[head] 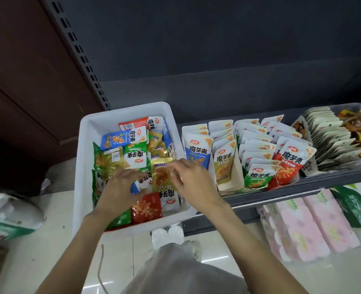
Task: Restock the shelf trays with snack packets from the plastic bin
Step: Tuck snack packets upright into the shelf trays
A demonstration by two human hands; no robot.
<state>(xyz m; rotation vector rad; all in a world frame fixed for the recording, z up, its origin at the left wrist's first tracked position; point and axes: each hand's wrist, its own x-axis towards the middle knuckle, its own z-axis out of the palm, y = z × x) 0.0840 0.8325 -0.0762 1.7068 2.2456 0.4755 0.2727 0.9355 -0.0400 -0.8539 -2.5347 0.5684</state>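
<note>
I am looking down at the dark shelf (302, 181), the biggest thing here, and it is carrying a row of cardboard shelf trays (230, 185) with packets standing upright in files: blue-fronted at the left, then yellow, green and red, all looking fairly full. Further right, a file of pale packets (332, 143) is leaning back in its own tray.

Just left of the trays, the white plastic bin (128, 228) is sitting with its right wall beside the shelf edge. Inside, the snack packets (132, 158) are lying loose and jumbled, flat on one another, in the same four colours.

I am reaching both hands into the bin. My left hand (120, 187) is lying palm down on the pile with fingers loosely bent over a blue packet (139, 185); I cannot tell whether it is actually gripping it. My right hand (190, 177) is hovering over a yellow packet (162, 179), fingers slightly curled and blurred, so I cannot tell whether it is pinching anything.

I am judging these packets as light, soft and slick, the film likely sliding against its neighbours, so I am planning to pinch each by its flat sealed edge, gather matching colours, and avoid squeezing the filled middle
</note>
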